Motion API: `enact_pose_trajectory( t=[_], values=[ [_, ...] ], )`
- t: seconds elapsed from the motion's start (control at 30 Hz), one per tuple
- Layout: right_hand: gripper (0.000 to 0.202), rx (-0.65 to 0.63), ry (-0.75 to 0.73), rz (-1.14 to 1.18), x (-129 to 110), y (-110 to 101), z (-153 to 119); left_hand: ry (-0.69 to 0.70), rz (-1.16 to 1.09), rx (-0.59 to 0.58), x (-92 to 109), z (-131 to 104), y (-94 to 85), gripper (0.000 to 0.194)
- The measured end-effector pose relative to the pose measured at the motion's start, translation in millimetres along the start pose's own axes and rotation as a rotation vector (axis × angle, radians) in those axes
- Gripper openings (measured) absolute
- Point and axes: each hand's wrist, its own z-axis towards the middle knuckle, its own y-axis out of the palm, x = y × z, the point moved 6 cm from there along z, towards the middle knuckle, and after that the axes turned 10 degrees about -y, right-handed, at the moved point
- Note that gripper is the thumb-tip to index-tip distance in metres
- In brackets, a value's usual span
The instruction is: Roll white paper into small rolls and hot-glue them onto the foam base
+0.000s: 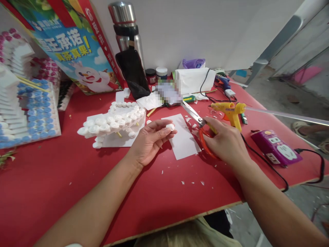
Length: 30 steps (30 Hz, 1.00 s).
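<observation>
Between the thumb and fingers of my left hand (154, 139) is a small white rolled piece (170, 127). My right hand (224, 139) is closed around the orange handles of a pair of scissors (191, 112), whose blades point away to the upper left. Under and between the hands lies a white paper sheet (183, 142) on the red table. Left of my left hand stands a white model (110, 122) built from rows of similar rolled pieces on a white base. A yellow glue gun (230, 109) rests just beyond my right hand.
A purple power socket (277, 147) with black cables sits at the right. Behind are a steel flask (125, 31), two small jars, a blurred phone-like object (168, 92) and a printed bag (77, 51). Blue-and-white rolled work (41, 109) stands at far left. Paper scraps dot the table (144, 202).
</observation>
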Motion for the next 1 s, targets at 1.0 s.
enact_pose_trajectory(
  t=[1.0],
  values=[
    [0.049, -0.178, -0.299, 0.254, -28.8, 6.9, -1.8, 0.322, 0.249, 0.099, 8.9, -2.5, -7.0, 0.029]
  ],
)
